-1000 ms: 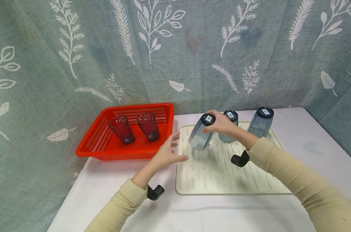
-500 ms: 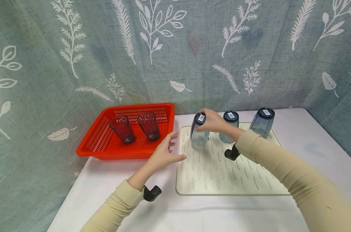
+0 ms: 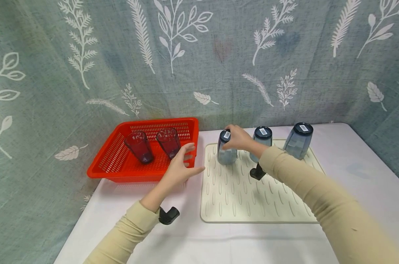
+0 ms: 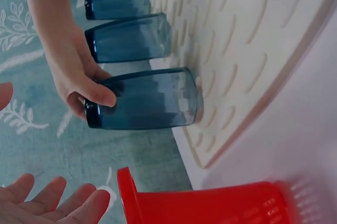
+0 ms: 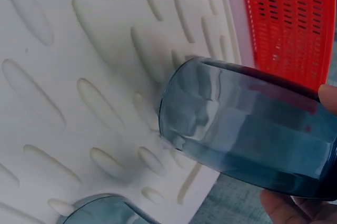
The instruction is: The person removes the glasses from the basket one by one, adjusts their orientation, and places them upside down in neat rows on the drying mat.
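Observation:
In the head view my right hand [image 3: 240,140] grips a blue-tinted drinking glass [image 3: 227,156] near its dark base. The glass is upside down, its rim down at the cream ridged drying mat [image 3: 245,198], toward the mat's back left corner. Thumb and fingers sit on either side of the base in the left wrist view. My left hand [image 3: 179,167] is held in the air by the front right corner of the red basket [image 3: 130,178], thumb and fingers spread, nothing between them. Two more glasses [image 3: 260,141] [image 3: 298,141] stand upside down to the right on the mat.
Two glasses [image 3: 144,156] [image 3: 167,141] lean rim up inside the red basket. A white cloth [image 3: 199,245] covers the table under mat and basket. Behind them hangs a grey-green curtain [image 3: 192,44] with white leaves.
My right hand has moved left and turned the tilted glass upright, rim down at the mat. My left hand has drawn back left toward the basket, still spread.

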`<action>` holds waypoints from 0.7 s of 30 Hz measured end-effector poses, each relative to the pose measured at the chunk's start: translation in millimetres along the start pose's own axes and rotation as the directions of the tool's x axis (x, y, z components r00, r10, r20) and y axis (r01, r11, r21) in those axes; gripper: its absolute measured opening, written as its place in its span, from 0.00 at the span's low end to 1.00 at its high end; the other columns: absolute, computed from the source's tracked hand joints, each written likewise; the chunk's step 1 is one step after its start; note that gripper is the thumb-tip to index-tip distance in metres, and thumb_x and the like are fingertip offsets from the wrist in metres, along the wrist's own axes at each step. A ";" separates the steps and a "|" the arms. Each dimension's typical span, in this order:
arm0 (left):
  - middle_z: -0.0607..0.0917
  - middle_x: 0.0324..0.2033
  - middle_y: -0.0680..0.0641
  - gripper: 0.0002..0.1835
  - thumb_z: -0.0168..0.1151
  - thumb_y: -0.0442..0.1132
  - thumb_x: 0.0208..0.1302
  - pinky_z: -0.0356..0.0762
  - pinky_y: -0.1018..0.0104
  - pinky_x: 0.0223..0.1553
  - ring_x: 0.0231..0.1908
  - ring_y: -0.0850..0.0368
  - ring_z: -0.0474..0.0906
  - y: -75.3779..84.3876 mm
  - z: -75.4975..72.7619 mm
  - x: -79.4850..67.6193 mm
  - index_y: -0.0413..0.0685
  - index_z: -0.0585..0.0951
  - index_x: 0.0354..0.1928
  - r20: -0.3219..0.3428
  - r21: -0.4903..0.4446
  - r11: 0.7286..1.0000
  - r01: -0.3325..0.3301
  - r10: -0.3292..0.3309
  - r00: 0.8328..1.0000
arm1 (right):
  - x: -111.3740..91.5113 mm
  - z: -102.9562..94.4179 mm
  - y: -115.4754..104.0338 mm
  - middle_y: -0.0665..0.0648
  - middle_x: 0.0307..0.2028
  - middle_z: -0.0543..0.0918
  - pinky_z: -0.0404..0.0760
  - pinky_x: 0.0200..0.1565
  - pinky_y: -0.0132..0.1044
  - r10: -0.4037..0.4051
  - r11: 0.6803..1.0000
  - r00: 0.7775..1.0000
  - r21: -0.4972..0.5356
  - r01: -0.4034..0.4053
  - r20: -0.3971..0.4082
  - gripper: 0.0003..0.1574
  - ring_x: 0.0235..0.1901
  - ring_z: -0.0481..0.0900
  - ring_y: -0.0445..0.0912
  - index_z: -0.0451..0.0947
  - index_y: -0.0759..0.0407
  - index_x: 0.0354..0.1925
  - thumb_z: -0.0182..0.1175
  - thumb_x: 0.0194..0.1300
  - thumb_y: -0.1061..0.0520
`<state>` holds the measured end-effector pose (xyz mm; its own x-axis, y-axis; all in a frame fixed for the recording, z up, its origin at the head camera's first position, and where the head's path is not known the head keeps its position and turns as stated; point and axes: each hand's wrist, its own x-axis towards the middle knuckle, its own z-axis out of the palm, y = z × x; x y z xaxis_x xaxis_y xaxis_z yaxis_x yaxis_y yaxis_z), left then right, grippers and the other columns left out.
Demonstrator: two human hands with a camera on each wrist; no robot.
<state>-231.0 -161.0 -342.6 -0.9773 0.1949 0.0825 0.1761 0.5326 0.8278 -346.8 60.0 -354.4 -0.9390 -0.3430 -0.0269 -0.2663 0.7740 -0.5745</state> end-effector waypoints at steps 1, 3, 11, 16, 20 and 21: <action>0.67 0.62 0.42 0.42 0.70 0.38 0.48 0.68 0.50 0.57 0.58 0.42 0.68 0.3 -0.6 0.2 0.46 0.59 0.65 -0.002 -0.001 1.000 0.004 -0.004 1.000 | 1.1 0.2 0.3 0.65 0.58 0.68 0.71 0.53 0.49 0.005 1.000 1.000 0.004 -0.005 0.003 0.49 0.55 0.68 0.56 0.58 0.64 0.64 0.68 0.48 0.50; 0.67 0.62 0.42 0.42 0.70 0.38 0.49 0.67 0.50 0.57 0.59 0.42 0.67 0.1 -1.7 1.0 0.45 0.59 0.65 -0.005 0.002 1.000 0.005 -0.005 1.000 | 3.4 0.2 0.7 0.65 0.58 0.67 0.71 0.53 0.49 0.010 1.000 1.000 0.009 -0.010 0.010 0.49 0.56 0.68 0.56 0.58 0.63 0.64 0.68 0.49 0.50; 0.66 0.62 0.41 0.42 0.69 0.38 0.50 0.67 0.50 0.58 0.59 0.42 0.66 -2.0 -4.1 5.0 0.45 0.58 0.66 -0.005 0.004 1.000 0.002 -0.002 1.000 | 9.5 -1.6 1.4 0.65 0.61 0.64 0.69 0.56 0.51 0.014 1.000 0.998 0.007 -0.015 0.054 0.50 0.59 0.64 0.57 0.55 0.64 0.65 0.67 0.51 0.49; 0.65 0.63 0.41 0.41 0.69 0.38 0.50 0.67 0.50 0.58 0.59 0.43 0.66 -4.3 -5.9 7.9 0.47 0.59 0.65 -0.005 0.002 1.000 0.014 -0.014 1.000 | 10.6 -5.2 4.7 0.67 0.64 0.60 0.66 0.58 0.52 0.030 0.999 0.995 0.034 -0.033 0.093 0.51 0.62 0.61 0.58 0.51 0.65 0.67 0.65 0.53 0.51; 0.65 0.63 0.40 0.41 0.68 0.38 0.51 0.65 0.48 0.59 0.60 0.42 0.65 -6.0 -8.5 8.9 0.48 0.58 0.66 0.000 -0.001 1.000 0.022 -0.022 1.000 | 13.7 -5.0 5.6 0.67 0.64 0.59 0.66 0.59 0.51 0.031 0.999 0.993 0.021 -0.033 0.113 0.51 0.62 0.60 0.58 0.50 0.65 0.67 0.64 0.54 0.50; 0.64 0.63 0.40 0.41 0.68 0.38 0.51 0.65 0.48 0.59 0.60 0.42 0.65 -6.5 -9.0 9.2 0.48 0.58 0.66 0.002 -0.002 1.000 0.024 -0.024 1.000 | 14.6 -4.3 5.4 0.67 0.64 0.59 0.66 0.59 0.51 0.034 0.999 0.993 0.019 -0.037 0.116 0.51 0.62 0.60 0.58 0.50 0.65 0.68 0.64 0.55 0.50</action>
<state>-242.2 -170.0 -342.3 -0.9810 0.1841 0.0614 0.1525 0.5357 0.8305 -362.9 61.4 -354.4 -0.9159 -0.3757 -0.1412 -0.2274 0.7756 -0.5888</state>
